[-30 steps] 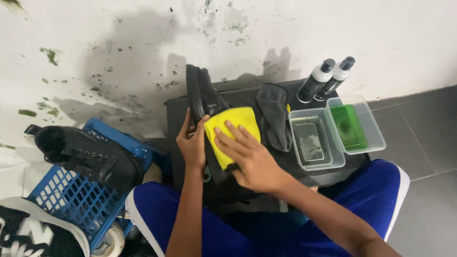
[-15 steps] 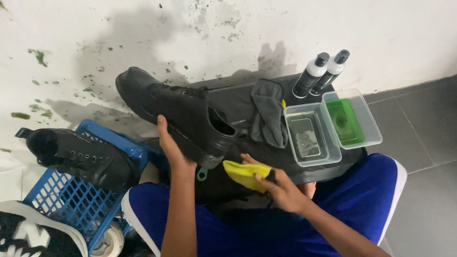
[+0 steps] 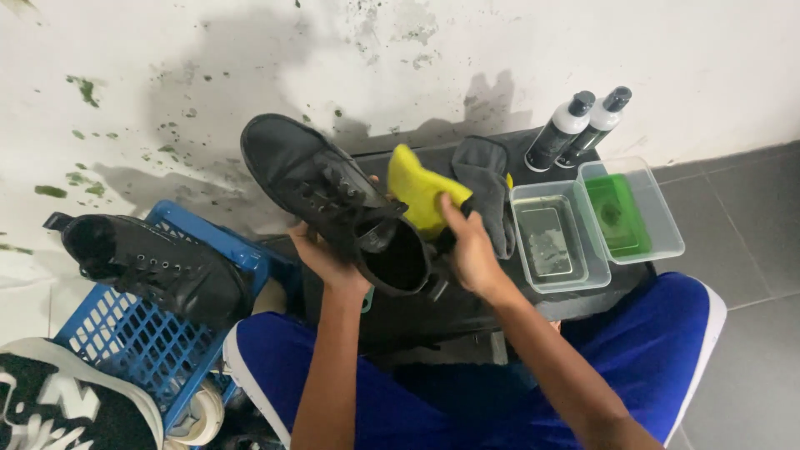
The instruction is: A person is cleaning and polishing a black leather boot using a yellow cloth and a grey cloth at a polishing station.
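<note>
Your left hand holds the black shoe from below, fingers wrapped around it near the opening. The shoe's long line runs from the opening by your hands up and away to the toe at the upper left. Your right hand has its fingers closed on the yellow cloth, which touches the shoe's right side above the dark table, so this hand is nearer to that side.

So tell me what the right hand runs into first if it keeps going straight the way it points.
The right hand points up and left, pressing the yellow cloth toward the black boot. It would likely meet the boot's side first, though depth is unclear.
</note>
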